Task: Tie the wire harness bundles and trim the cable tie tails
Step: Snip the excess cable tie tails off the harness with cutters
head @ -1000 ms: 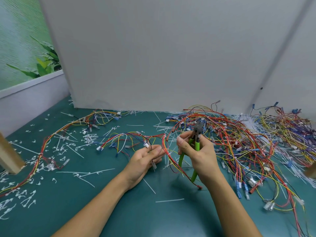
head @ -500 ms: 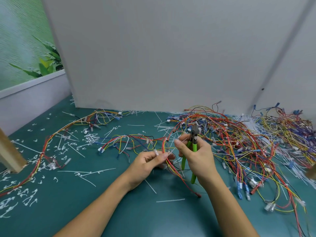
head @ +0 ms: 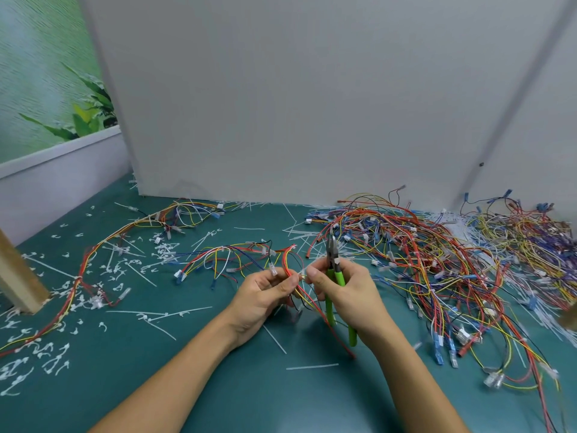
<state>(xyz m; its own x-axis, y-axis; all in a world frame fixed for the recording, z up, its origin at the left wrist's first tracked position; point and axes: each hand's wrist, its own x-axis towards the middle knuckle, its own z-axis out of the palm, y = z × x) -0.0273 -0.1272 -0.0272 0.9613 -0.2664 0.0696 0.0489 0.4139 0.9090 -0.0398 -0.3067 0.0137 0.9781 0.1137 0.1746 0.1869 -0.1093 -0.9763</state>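
My left hand (head: 265,292) pinches a thin bundle of red, yellow and black wires (head: 288,265) of a small wire harness (head: 224,256), lifted above the green table. My right hand (head: 346,292) grips green-handled cutters (head: 335,276) against the palm, jaws pointing up, while its thumb and forefinger meet the left fingertips at a thin white cable tie (head: 302,273) on the bundle. The bundle's lower end trails down between the two hands. Whether the tie is pulled tight is too small to tell.
A big heap of loose harnesses (head: 421,260) fills the right side, with another heap (head: 530,239) behind it. A long tied harness (head: 93,260) curves along the left. Cut tie tails (head: 56,354) and spare ties (head: 312,366) litter the green table (head: 156,385). A wooden post (head: 17,276) stands at left.
My left hand rose off the table with the wire bundle. My right hand, cutters still in it, came left and down until its fingertips met the left ones at the tie.
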